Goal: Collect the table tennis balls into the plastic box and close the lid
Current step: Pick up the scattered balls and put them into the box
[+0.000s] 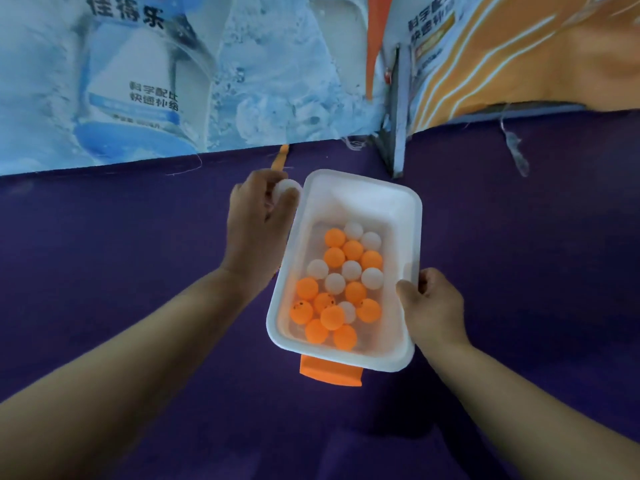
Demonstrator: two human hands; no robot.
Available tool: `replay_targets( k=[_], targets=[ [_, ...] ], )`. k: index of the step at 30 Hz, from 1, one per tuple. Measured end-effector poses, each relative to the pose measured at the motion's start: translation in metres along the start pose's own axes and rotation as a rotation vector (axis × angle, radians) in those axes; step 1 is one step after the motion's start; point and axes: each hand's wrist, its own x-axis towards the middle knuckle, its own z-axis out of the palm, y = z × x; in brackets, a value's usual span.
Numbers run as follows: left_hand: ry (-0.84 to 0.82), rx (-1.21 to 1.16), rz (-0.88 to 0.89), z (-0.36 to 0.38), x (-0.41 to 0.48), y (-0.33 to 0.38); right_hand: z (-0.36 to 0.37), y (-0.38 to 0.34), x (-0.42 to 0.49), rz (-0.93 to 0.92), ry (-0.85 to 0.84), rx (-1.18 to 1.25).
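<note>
- Table tennis balls, orange and white mixed, lie heaped in the near two thirds of the open plastic box. The lower ones are covered by those on top, so you cannot count them exactly.
- The white box sits mid-view on the purple surface, long side running away from you. Its far end holds no balls. You cannot tell whether it rests on the surface or is lifted.
- Your left hand grips one white ball between thumb and curled fingers, just beside the box's far left corner. The fingers hide most of that ball. Whether the hand touches the box wall is unclear.
- Your right hand clasps the box's right rim towards the near end, thumb on the inner side and fingers curled outside.
- An orange tab pokes out from under the near end of the box. The rest is hidden, so you cannot tell what it is.
- Bare purple surface spreads wide to both sides and towards you.
- Beyond the box, a blue banner and an orange banner close off the far edge, with a grey post between them near the box's far end.
- A thin orange strip shows at the blue banner's foot, partly behind your left hand.
</note>
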Motion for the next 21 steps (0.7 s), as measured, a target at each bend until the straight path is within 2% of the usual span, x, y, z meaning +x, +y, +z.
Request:
replay_targets(
  k=[4, 7, 10, 12, 21],
  targets=[
    [-0.278, 0.159, 0.010, 0.054, -0.039, 0.059, -0.059, 0.026, -0.002, 0.002, 0.039, 0.019],
    [-0.331, 0.361, 0.015, 0.090, -0.068, 0.104, -0.119, 0.050, -0.008, 0.007, 0.098, 0.021],
    [-0.501, 0.519, -0.138, 0.124, -0.099, 0.158, -0.192, 0.069, -0.020, 0.043, 0.153, 0.042],
    [-0.590, 0.560, -0.172, 0.146, -0.123, 0.200, -0.245, 0.077, -0.031, 0.080, 0.198, 0.050],
    [-0.757, 0.582, -0.043, 0.207, -0.244, 0.450, -0.509, 0.087, -0.138, 0.351, 0.426, 0.085]
  ],
)
